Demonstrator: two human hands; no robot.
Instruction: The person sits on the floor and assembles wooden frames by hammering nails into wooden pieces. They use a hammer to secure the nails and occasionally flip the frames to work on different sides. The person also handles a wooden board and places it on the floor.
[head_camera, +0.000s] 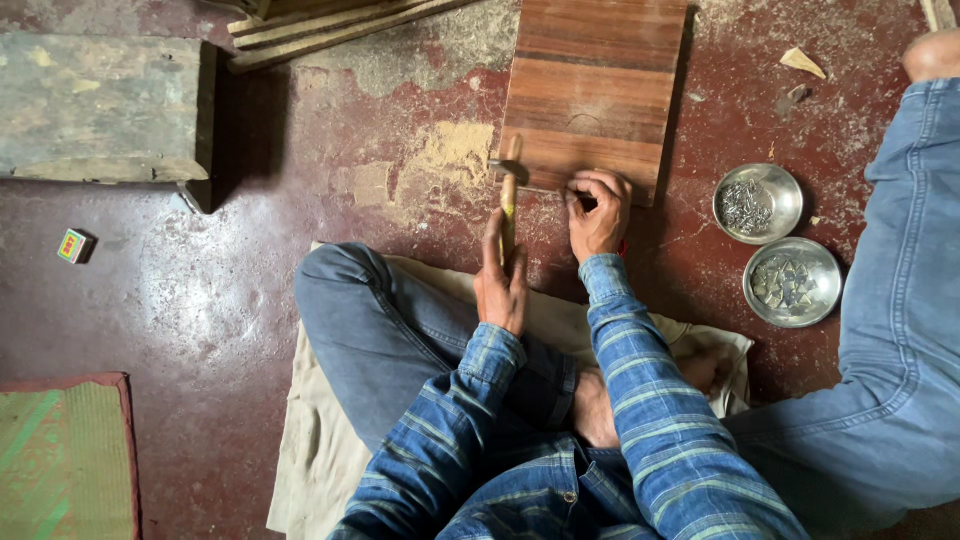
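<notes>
A brown striped wooden board (592, 80) lies flat on the red floor in front of me. My left hand (501, 283) grips the wooden handle of a small hammer (508, 190), whose metal head rests at the board's near left corner. My right hand (598, 210) is curled on the board's near edge, fingertips pinched together on something too small to make out.
Two round metal bowls sit at the right: one with nails (757, 203), one with small metal pieces (792, 282). Another person's jeans-clad leg (900, 300) lies at the far right. A wooden block (105, 110), a small box (74, 245), a green mat (60, 460) and planks (320, 25) are on the left.
</notes>
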